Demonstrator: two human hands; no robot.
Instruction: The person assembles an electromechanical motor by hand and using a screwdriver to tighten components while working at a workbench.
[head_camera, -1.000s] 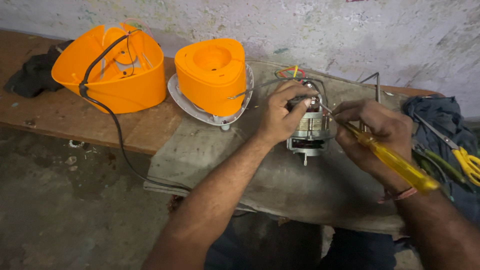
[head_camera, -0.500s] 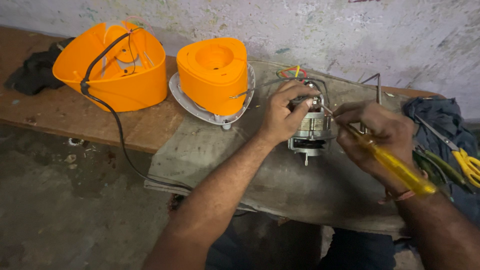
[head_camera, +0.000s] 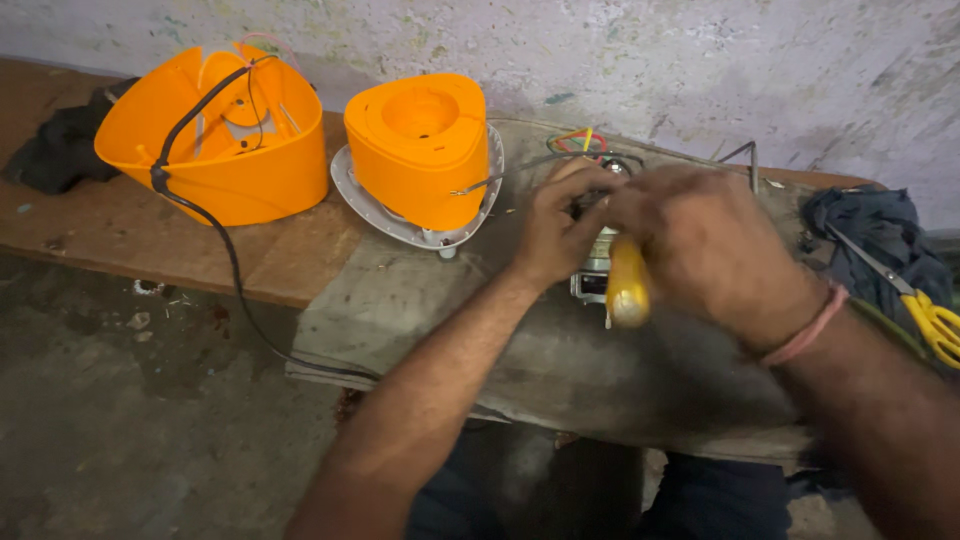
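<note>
Motor (head_camera: 598, 268) sits on cloth-covered bench (head_camera: 420, 320), mostly hidden under both hands. Left hand (head_camera: 556, 228) closed round motor top, likely steadying it. Right hand (head_camera: 705, 240) fisted on yellow screwdriver (head_camera: 627, 285), handle toward viewer, tip hidden at motor. Left of motor: orange cover (head_camera: 422, 150) on grey base; farther left, orange shell (head_camera: 215, 135) with black cable (head_camera: 215, 225). Right of motor: scissors (head_camera: 925, 310) on dark cloth.
</note>
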